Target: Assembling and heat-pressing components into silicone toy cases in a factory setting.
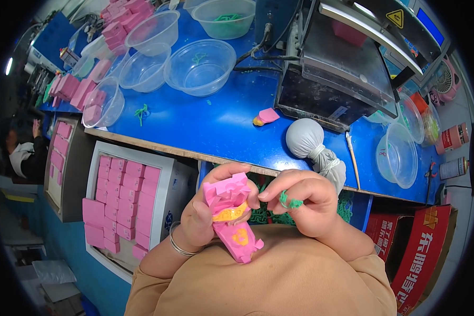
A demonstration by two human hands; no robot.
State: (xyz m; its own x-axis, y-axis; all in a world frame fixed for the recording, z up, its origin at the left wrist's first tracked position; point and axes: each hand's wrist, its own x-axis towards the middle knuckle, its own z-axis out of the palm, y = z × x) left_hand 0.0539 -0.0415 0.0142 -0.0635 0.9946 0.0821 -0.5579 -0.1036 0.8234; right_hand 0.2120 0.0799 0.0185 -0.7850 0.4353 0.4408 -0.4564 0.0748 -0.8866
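Observation:
My left hand [200,216] is wrapped around a pink rubber mould [234,237] with yellow-orange patches, held tilted in front of my chest. Its upper part is bent back, baring an uneven cut face. Close on its right, my right hand [316,208] is closed, thumb and forefinger near the mould's edge. A small green wax piece [291,201] sits in its curled fingers. Below both hands, a blue drawer [362,210] holds a heap of similar green pieces [345,205], partly hidden by my hands and body.
A grey cloth pouch [305,138], a brush [352,158] and a pink-yellow piece [267,116] lie on the blue bench [226,126]. A black machine [332,79] stands behind. Clear bowls [200,68] line the back. Left, a white tray [168,179] holds pink blocks; another person [26,152] sits beyond.

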